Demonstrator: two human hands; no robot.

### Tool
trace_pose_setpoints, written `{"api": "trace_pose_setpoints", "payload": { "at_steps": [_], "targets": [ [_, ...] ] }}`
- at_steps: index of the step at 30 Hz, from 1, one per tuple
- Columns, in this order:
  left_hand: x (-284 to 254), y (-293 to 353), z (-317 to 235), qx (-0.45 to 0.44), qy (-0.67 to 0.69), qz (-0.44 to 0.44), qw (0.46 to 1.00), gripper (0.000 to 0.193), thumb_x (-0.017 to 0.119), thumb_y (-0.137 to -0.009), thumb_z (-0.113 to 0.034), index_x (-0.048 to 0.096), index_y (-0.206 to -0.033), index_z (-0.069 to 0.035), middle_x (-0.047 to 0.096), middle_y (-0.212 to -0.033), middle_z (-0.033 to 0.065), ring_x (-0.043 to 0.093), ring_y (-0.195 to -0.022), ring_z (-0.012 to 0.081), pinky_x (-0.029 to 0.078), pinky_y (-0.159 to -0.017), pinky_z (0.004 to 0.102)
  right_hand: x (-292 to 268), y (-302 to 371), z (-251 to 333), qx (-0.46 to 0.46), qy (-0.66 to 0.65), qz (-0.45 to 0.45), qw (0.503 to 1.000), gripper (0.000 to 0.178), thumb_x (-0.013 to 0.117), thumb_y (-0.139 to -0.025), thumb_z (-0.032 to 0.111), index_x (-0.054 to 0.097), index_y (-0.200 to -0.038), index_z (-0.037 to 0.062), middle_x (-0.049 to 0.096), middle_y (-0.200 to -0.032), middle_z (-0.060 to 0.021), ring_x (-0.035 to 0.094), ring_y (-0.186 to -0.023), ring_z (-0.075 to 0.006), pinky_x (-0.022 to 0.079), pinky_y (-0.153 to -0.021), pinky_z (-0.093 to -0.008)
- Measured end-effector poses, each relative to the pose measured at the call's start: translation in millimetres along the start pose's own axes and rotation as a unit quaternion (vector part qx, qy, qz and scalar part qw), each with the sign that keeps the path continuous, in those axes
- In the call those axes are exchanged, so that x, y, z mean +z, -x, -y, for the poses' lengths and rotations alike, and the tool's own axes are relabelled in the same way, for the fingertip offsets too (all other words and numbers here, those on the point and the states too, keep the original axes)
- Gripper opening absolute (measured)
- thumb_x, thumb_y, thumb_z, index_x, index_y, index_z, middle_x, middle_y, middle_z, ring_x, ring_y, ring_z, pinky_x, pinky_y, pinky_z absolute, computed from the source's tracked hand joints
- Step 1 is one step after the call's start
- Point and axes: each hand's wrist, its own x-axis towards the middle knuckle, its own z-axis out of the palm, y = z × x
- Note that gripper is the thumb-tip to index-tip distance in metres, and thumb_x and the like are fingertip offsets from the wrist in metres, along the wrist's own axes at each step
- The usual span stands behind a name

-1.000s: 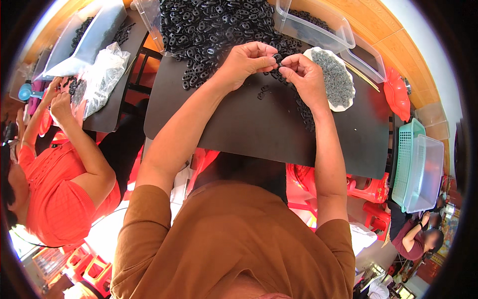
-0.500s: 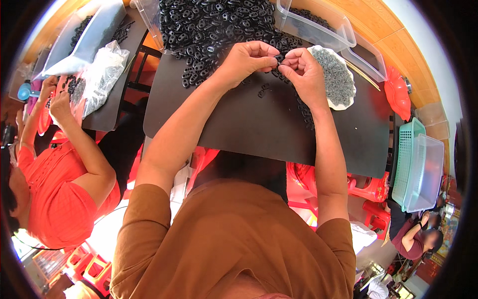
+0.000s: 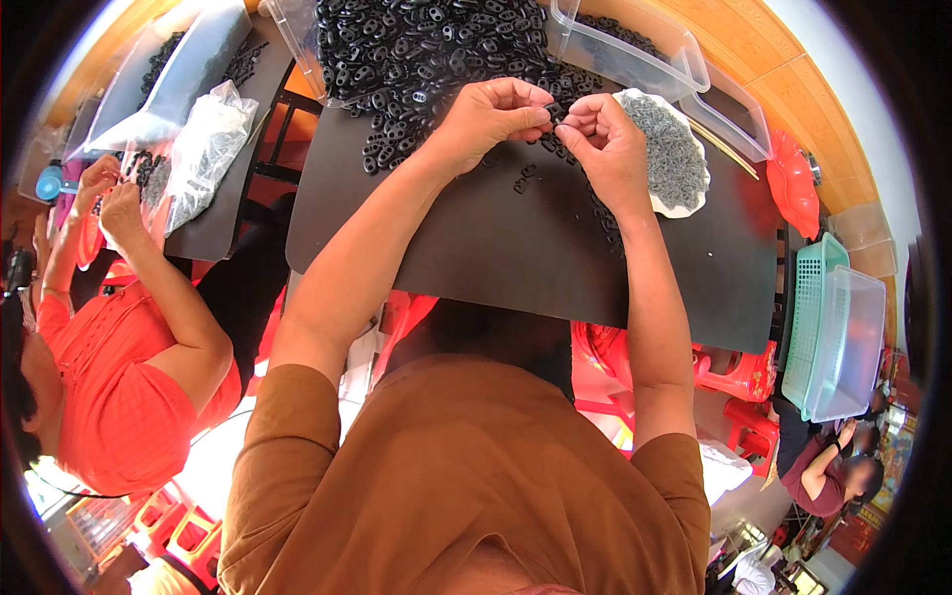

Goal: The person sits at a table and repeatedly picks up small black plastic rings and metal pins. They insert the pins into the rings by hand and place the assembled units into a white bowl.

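My left hand point(image 3: 492, 117) pinches a small black plastic piece point(image 3: 554, 113) between thumb and fingertips, just above the table. Close beside it, my right hand point(image 3: 603, 139) has its thumb and index finger pressed together at that piece; anything between them is too small to make out. Behind my hands spreads a large heap of black oval pieces with two holes point(image 3: 421, 64). A few loose dark bits point(image 3: 525, 178) lie on the table below my fingers. By my right wrist stands a white wavy-rimmed plate point(image 3: 682, 211) full of small grey pieces point(image 3: 662, 149).
Clear plastic bins point(image 3: 635, 50) stand behind the heap on the dark table point(image 3: 476, 248). Thin sticks point(image 3: 729, 149) and a red dish point(image 3: 793, 183) are at the right, with a green basket point(image 3: 805, 307) beyond. A person in red point(image 3: 129, 387) works at a left table.
My hands stay in nearly the same place; the fingertips have drawn slightly apart around the black piece. The person at the left has shifted their hands a little.
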Motion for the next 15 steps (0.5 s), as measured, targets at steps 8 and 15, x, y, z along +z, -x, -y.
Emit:
{"api": "trace_pose_setpoints", "payload": {
  "at_steps": [8,15],
  "targets": [
    [0.6,0.0,-0.3,0.007,-0.039,-0.003,0.999,0.019,0.071,-0.087,-0.006,0.067,-0.106,-0.003,0.069,-0.095,0.003,0.066,-0.087,0.0102,0.057,-0.08,0.0257,1.0,0.2,3.2,-0.004,0.008,-0.005,1.0,0.017,0.071,-0.082,0.002,0.061,-0.094,0.0055,0.067,-0.08,-0.0002,0.062,-0.074,-0.0057,0.052,-0.068,-0.022],
    [3.1,0.2,-1.8,0.029,-0.091,-0.001,0.995,0.018,0.07,-0.087,-0.005,0.068,-0.105,-0.001,0.069,-0.092,0.0024,0.065,-0.081,0.0089,0.054,-0.076,0.023,2.3,0.5,2.5,-0.002,0.033,-0.005,0.999,0.017,0.072,-0.081,0.001,0.06,-0.093,0.0055,0.067,-0.079,-0.0002,0.062,-0.072,-0.0056,0.052,-0.067,-0.0222]
  ]
}}
